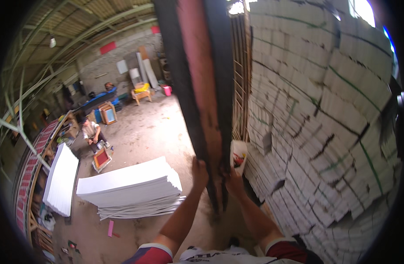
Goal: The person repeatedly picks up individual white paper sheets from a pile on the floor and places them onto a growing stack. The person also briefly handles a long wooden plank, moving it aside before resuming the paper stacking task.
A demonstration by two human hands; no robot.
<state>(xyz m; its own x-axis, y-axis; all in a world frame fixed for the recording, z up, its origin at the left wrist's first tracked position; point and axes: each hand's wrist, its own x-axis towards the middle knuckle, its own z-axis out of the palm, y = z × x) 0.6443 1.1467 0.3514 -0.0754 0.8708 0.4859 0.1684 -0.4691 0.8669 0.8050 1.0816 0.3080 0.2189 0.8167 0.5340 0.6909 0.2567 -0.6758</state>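
A long, tall board (pixel 202 79), black along both sides with a reddish-brown strip down its middle, stands in front of me and runs up past the top of the view. My left hand (pixel 200 175) grips its left edge low down. On the opposite edge is my right hand (pixel 234 182), closed at about the same height. The fingers of both hands are partly hidden by the board. Its lower end narrows toward the floor between my forearms.
Bundled white sheets (pixel 316 119) form a high wall on my right. To the left lie a low white stack (pixel 127 187) and another pile (pixel 61 176). A seated person (pixel 93 132) is near a red-faced frame (pixel 101 159). Farther back stands a wooden chair (pixel 141 93).
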